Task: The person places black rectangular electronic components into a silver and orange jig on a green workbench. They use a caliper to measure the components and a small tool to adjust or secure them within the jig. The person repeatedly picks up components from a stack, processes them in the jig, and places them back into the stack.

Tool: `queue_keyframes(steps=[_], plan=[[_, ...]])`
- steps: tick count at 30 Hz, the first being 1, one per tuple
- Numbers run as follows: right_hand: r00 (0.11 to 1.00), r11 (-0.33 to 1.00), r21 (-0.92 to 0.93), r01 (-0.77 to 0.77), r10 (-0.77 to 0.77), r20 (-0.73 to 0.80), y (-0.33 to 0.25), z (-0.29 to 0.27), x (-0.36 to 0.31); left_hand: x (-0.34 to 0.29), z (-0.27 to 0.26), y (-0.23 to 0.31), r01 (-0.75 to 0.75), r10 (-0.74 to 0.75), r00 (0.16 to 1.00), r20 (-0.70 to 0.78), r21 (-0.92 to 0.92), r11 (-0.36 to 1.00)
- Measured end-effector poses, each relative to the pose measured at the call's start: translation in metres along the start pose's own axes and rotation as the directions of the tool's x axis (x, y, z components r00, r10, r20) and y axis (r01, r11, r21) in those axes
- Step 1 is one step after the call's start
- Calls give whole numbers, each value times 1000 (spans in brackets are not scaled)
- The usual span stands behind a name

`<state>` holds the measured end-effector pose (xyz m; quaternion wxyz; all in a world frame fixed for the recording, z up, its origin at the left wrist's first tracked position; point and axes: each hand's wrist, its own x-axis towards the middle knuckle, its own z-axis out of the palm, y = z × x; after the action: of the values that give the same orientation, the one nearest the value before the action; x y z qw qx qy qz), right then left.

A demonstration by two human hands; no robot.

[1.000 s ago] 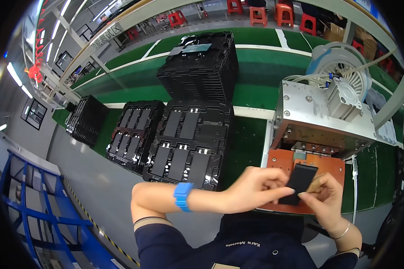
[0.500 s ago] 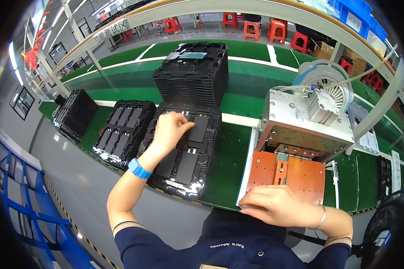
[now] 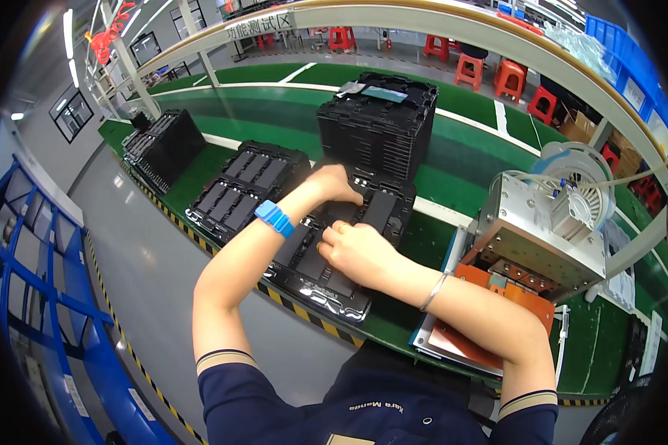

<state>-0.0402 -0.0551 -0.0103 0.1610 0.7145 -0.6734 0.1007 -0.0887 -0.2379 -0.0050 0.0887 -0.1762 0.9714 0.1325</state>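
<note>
Both hands are over a black plastic tray (image 3: 315, 289) holding several flat black rectangular pieces (image 3: 381, 210) in moulded pockets. My left hand (image 3: 331, 185), its wrist in a blue watch, bends down at the far side of one pocket, thumb and fingers closed in. From the near side comes my right hand (image 3: 358, 252), with curled fingers. A dark flat piece (image 3: 341, 214) lies between the two hands and seems pinched at its ends, though the fingers partly cover it.
Behind the tray rises a tall stack of black trays (image 3: 378, 133). Left of it lie another filled tray (image 3: 249, 182) and a tray stack (image 3: 163, 148). At right stands a metal press (image 3: 542, 230) with an orange plate (image 3: 471, 276) and a clear reel (image 3: 583, 163). A blue rack (image 3: 44, 326) borders the floor.
My right hand has left the press's orange plate and moved left to the tray, near my left hand. My left hand stays at the tray. The view has turned somewhat.
</note>
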Motion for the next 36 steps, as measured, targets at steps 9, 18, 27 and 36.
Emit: queue_keyframes(steps=[9, 18, 27, 36], plan=[[973, 954, -204, 217, -229, -36, -7, 3, 13, -15, 3, -21, -252, 226, 964, -143, -206, 945], [951, 928, -306, 211, -267, -155, -4, 5, -6, -28, -4, 24, 3, 261, 945, 200, -798, 602], [953, 940, -270, -206, 131, -272, -43, -112, -199, -37, 9, 51, -319, 264, 947, -183, -417, 851], [648, 658, 31, -752, 747, -150, -74, -115, -283, -131, 15, 158, -970, 850, 70, -522, 163, 180]])
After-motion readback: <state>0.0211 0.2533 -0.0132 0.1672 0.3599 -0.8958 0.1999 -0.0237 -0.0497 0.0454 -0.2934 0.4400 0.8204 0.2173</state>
